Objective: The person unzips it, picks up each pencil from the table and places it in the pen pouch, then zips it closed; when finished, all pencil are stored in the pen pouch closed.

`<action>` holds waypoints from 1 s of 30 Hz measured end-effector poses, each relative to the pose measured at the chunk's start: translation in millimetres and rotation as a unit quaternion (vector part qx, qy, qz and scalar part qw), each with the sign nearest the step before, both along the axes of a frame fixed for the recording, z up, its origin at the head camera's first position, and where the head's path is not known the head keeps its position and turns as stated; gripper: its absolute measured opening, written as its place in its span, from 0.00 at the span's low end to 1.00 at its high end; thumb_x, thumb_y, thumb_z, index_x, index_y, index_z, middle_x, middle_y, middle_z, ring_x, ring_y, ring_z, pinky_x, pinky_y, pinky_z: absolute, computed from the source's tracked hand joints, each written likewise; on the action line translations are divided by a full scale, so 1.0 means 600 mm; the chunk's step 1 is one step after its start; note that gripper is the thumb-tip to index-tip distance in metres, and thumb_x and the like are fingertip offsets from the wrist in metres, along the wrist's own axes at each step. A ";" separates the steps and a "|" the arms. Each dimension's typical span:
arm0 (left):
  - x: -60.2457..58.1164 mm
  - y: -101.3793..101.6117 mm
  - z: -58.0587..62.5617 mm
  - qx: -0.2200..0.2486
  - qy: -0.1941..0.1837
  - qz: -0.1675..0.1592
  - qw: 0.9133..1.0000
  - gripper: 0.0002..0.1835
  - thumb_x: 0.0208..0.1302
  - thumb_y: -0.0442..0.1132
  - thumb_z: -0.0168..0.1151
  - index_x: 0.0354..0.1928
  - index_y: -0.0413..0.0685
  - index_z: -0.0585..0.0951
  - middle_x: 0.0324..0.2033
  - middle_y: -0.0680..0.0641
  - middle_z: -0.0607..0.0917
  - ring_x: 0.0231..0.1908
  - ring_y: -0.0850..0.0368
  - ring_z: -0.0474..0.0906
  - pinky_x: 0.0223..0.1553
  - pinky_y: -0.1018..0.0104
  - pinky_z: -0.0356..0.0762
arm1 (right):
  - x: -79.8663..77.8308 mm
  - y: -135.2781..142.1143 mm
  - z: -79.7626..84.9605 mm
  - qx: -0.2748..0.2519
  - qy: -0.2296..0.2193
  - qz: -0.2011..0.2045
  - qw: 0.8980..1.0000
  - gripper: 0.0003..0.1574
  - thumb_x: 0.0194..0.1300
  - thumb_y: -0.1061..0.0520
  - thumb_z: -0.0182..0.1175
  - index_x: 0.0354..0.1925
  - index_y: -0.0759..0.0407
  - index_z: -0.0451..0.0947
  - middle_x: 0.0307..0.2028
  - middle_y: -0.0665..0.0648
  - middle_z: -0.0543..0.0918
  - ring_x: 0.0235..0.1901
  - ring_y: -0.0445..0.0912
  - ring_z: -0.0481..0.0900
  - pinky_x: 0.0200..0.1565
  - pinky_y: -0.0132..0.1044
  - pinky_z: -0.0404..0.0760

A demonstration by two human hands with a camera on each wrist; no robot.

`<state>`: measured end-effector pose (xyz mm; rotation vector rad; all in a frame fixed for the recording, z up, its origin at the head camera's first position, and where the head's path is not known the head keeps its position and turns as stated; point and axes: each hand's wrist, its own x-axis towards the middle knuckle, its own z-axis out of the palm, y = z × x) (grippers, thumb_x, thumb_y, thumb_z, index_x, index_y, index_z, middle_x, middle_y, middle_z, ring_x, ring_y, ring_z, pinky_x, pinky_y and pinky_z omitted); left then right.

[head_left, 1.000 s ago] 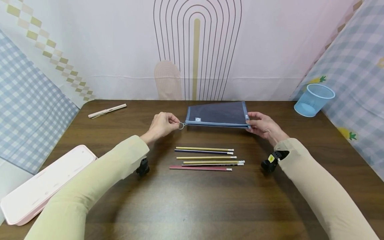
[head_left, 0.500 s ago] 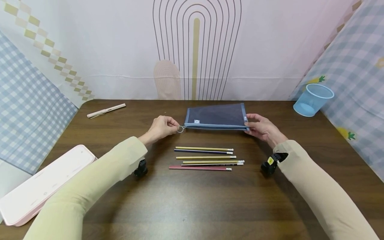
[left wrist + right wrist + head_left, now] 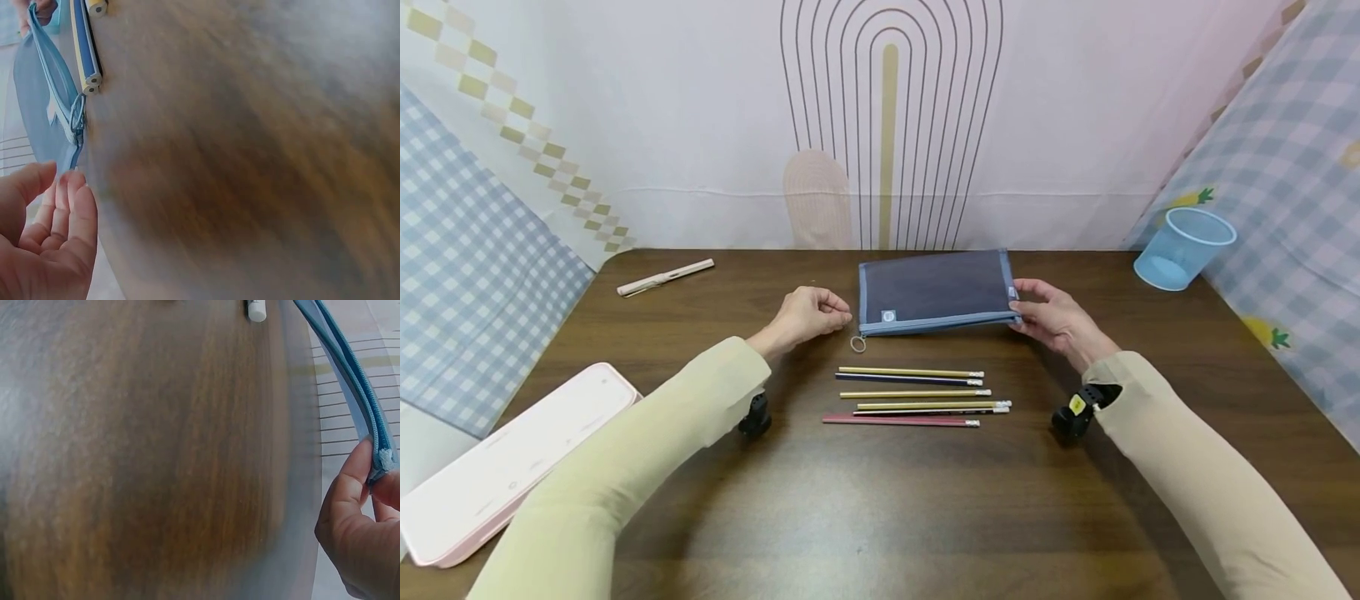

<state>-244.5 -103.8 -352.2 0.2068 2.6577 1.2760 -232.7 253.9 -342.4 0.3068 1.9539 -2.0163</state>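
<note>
A dark blue mesh zipper pouch [image 3: 936,287] with light blue edging is tilted near the table's back edge. My right hand [image 3: 1056,321] pinches its right front corner between thumb and fingers. At the left front corner hangs the zipper's ring pull [image 3: 76,114]. My left hand [image 3: 808,317] is just left of that corner, holding nothing, its thumb apart from the fingers in the left wrist view. In the right wrist view the teeth of the zipper [image 3: 356,381] stand apart near the right hand. Several pencils, gold, dark blue, black and pink [image 3: 898,421], lie in front of the pouch.
On the wooden table [image 3: 880,508], a pale pen [image 3: 666,277] lies at the back left. A white and pink box [image 3: 520,458] is beside the left forearm. A light blue mesh cup [image 3: 1180,250] stands at the back right.
My left hand has let go of the ring pull, which now hangs free. The pouch's left front corner has come down and forward. My right hand keeps its grip.
</note>
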 end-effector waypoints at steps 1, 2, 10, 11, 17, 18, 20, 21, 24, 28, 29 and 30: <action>-0.003 0.002 -0.001 0.006 0.000 0.008 1.000 0.10 0.58 0.38 0.66 0.39 0.41 0.84 0.29 0.48 0.86 0.24 0.65 0.77 0.26 0.77 0.72 | 0.000 -0.001 0.002 -0.002 -0.004 -0.003 1.000 0.17 0.66 0.67 0.54 0.46 0.47 0.68 0.29 0.49 0.78 0.26 0.37 0.78 0.31 0.28 0.79; -0.005 0.005 -0.001 0.015 0.000 0.016 1.000 0.11 0.59 0.39 0.65 0.42 0.41 0.83 0.32 0.46 0.87 0.26 0.63 0.79 0.27 0.77 0.73 | 0.000 -0.002 0.004 -0.002 -0.007 -0.007 1.000 0.17 0.66 0.67 0.54 0.47 0.47 0.68 0.29 0.49 0.78 0.26 0.38 0.78 0.31 0.28 0.79; -0.022 0.035 -0.006 0.189 -0.075 0.062 0.977 0.32 0.62 0.31 0.61 0.67 0.39 0.63 0.55 0.36 0.78 0.52 0.47 0.77 0.47 0.63 0.79 | 0.000 -0.003 0.005 -0.012 -0.011 -0.005 1.000 0.17 0.67 0.68 0.51 0.44 0.46 0.68 0.27 0.49 0.79 0.24 0.38 0.77 0.28 0.28 0.77; -0.022 0.038 -0.006 0.204 -0.084 0.066 0.973 0.33 0.62 0.30 0.61 0.69 0.40 0.61 0.56 0.36 0.77 0.53 0.46 0.77 0.48 0.61 0.78 | 0.000 -0.003 0.005 -0.013 -0.009 -0.004 1.000 0.17 0.67 0.68 0.51 0.44 0.46 0.68 0.26 0.49 0.79 0.24 0.38 0.77 0.28 0.28 0.77; -0.023 0.050 -0.004 0.242 -0.109 0.088 0.960 0.35 0.62 0.28 0.59 0.70 0.48 0.61 0.53 0.38 0.76 0.45 0.51 0.78 0.47 0.56 0.78 | 0.002 -0.004 0.008 -0.009 0.000 -0.007 1.000 0.17 0.67 0.68 0.52 0.45 0.47 0.69 0.27 0.49 0.79 0.25 0.38 0.77 0.29 0.28 0.78; -0.023 0.050 -0.004 0.248 -0.113 0.090 0.958 0.35 0.62 0.28 0.59 0.70 0.50 0.61 0.51 0.39 0.76 0.42 0.53 0.79 0.47 0.56 0.78 | 0.002 -0.004 0.008 -0.010 0.001 -0.009 1.000 0.17 0.67 0.68 0.52 0.46 0.47 0.69 0.27 0.49 0.79 0.25 0.38 0.78 0.30 0.28 0.78; -0.023 0.052 -0.004 0.261 -0.121 0.091 0.953 0.35 0.62 0.27 0.59 0.70 0.53 0.62 0.46 0.42 0.76 0.37 0.56 0.78 0.46 0.56 0.79 | 0.002 -0.003 0.007 -0.015 0.003 -0.013 1.000 0.19 0.67 0.68 0.52 0.51 0.49 0.69 0.28 0.49 0.79 0.25 0.38 0.78 0.30 0.28 0.78; -0.023 0.052 -0.005 0.267 -0.124 0.091 0.951 0.36 0.62 0.27 0.59 0.70 0.54 0.61 0.44 0.44 0.75 0.35 0.58 0.78 0.43 0.59 0.80 | 0.002 -0.002 0.007 -0.020 0.003 -0.017 1.000 0.20 0.67 0.68 0.52 0.52 0.50 0.68 0.28 0.49 0.79 0.26 0.37 0.78 0.30 0.28 0.78; -0.021 0.053 -0.004 0.283 -0.137 0.092 0.945 0.36 0.63 0.27 0.58 0.71 0.55 0.60 0.40 0.47 0.74 0.29 0.63 0.77 0.34 0.69 0.81 | 0.003 -0.003 0.008 -0.038 0.000 -0.036 0.999 0.28 0.67 0.67 0.52 0.64 0.55 0.62 0.26 0.48 0.80 0.25 0.37 0.78 0.29 0.28 0.78; -0.021 0.055 -0.003 0.309 -0.168 0.105 0.930 0.35 0.64 0.27 0.55 0.71 0.55 0.60 0.42 0.45 0.74 0.24 0.66 0.76 0.24 0.77 0.77 | 0.011 -0.011 0.008 -0.044 -0.011 -0.065 0.997 0.39 0.68 0.61 0.52 0.72 0.60 0.48 0.26 0.48 0.79 0.25 0.36 0.77 0.30 0.26 0.79; -0.021 0.056 -0.002 0.316 -0.177 0.110 0.926 0.34 0.65 0.27 0.55 0.71 0.55 0.60 0.44 0.45 0.74 0.24 0.66 0.76 0.24 0.78 0.76 | 0.014 -0.013 0.008 -0.042 -0.014 -0.071 0.996 0.39 0.68 0.60 0.52 0.72 0.61 0.48 0.27 0.48 0.78 0.26 0.36 0.77 0.31 0.26 0.79; -0.021 0.057 -0.002 0.323 -0.184 0.115 0.921 0.34 0.65 0.26 0.54 0.71 0.55 0.60 0.46 0.44 0.74 0.24 0.66 0.76 0.24 0.78 0.76 | 0.016 -0.015 0.007 -0.038 -0.016 -0.077 0.996 0.39 0.68 0.59 0.53 0.71 0.61 0.48 0.30 0.48 0.78 0.28 0.36 0.77 0.32 0.26 0.79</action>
